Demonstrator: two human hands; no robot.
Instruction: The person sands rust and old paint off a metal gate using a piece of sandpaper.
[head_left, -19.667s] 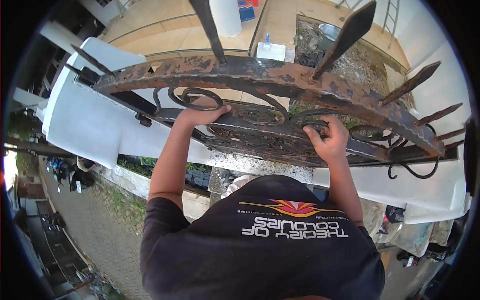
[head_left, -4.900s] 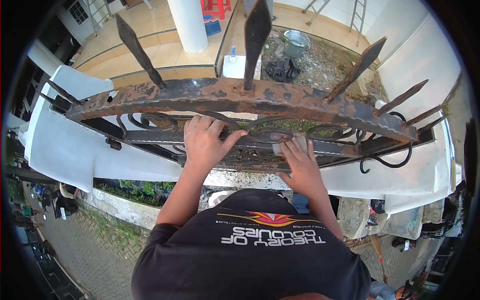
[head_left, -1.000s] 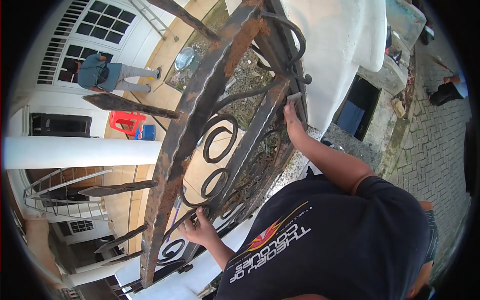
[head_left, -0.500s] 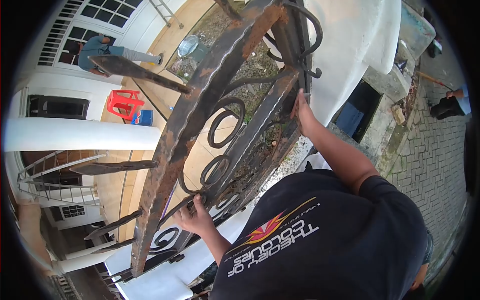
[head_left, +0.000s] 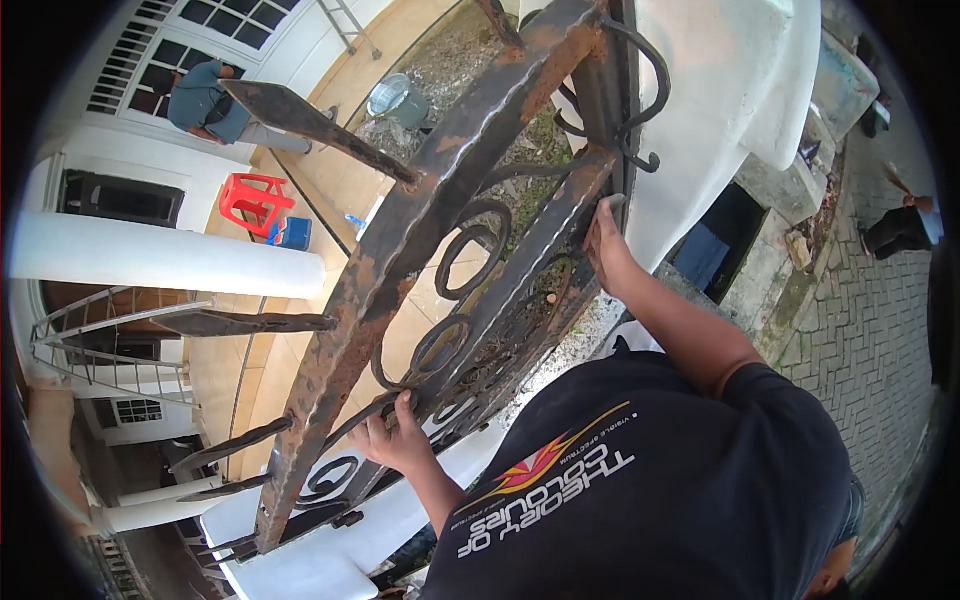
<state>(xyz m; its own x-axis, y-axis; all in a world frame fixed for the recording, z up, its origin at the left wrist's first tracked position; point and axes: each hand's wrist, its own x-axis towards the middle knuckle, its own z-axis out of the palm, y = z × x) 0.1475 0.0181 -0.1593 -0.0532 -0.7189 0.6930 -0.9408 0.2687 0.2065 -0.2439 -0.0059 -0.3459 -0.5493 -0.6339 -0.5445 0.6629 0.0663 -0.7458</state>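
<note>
A rusty dark iron railing (head_left: 345,335) with pointed spikes and scrolls runs diagonally across the head view. Low on it, my left hand (head_left: 398,440) is closed round a thin bar beside the scrolls, its thumb on top. Farther up, my right hand (head_left: 610,250) presses against the inner flat bar (head_left: 545,235), just below its joint with the dark upright. A small greyish piece shows at the right fingertips, too little of it visible to name. The right fingers are bent and partly hidden behind the bar.
White masonry (head_left: 690,100) adjoins the railing. Beyond it are a red stool (head_left: 255,203), a blue box (head_left: 290,233), a bucket (head_left: 398,100), a ladder (head_left: 110,335) and a bending person (head_left: 208,103). At right, another person (head_left: 900,228) stands on paving (head_left: 860,330).
The view has shifted slightly. My right hand has slid a little down the bar, away from the joint. My left hand keeps its hold. The person at upper left has changed posture.
</note>
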